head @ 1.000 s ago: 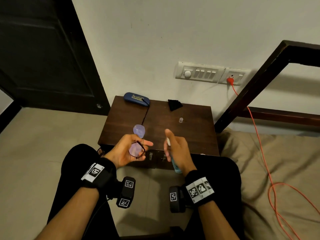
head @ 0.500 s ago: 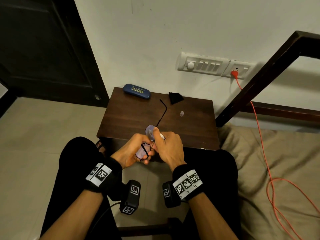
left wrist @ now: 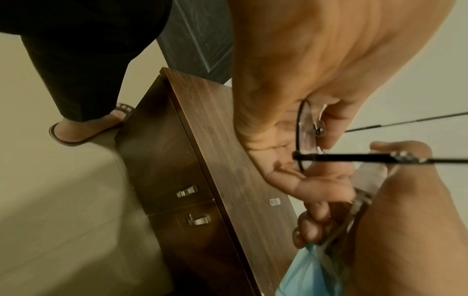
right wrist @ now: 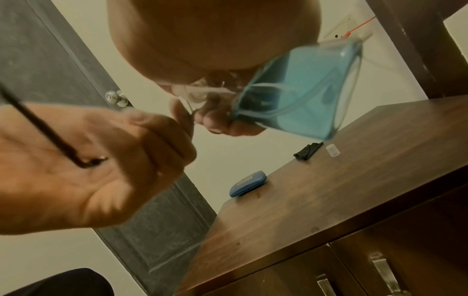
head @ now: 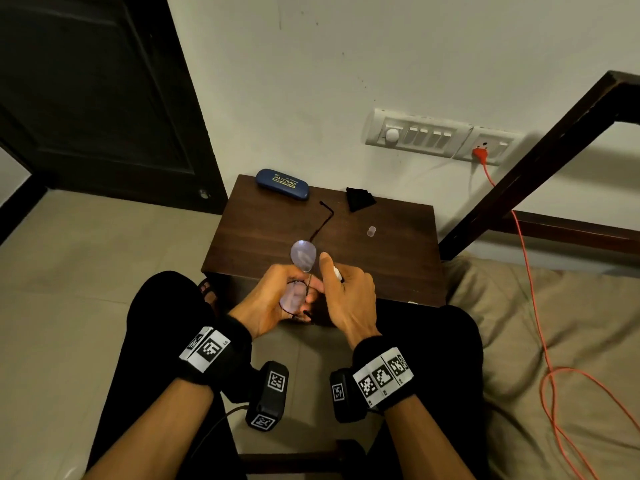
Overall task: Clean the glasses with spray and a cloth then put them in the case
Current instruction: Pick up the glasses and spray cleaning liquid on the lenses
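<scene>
My left hand (head: 294,299) holds thin black-framed glasses (head: 303,256) by one lens over the near edge of the small wooden table (head: 398,265); one temple arm points toward the wall. My right hand (head: 343,289) grips a small clear spray bottle (right wrist: 298,96) of blue liquid, its white nozzle (head: 337,271) beside the upper lens and the index finger raised over it. The blue glasses case (head: 282,184) lies closed at the table's far left corner. A folded black cloth (head: 360,199) lies at the far middle. The bottle's clear cap (head: 371,232) stands on the table.
The table has drawers with metal handles (left wrist: 198,218) facing me. A dark door (head: 97,98) is at left, a bed (head: 554,341) with a dark wooden frame at right. An orange cable (head: 530,271) runs from the wall socket over the bed. My knees flank the table.
My hands have come together: the right hand brought the spray bottle up against the glasses, and the glasses turned so the upper lens faces the nozzle.
</scene>
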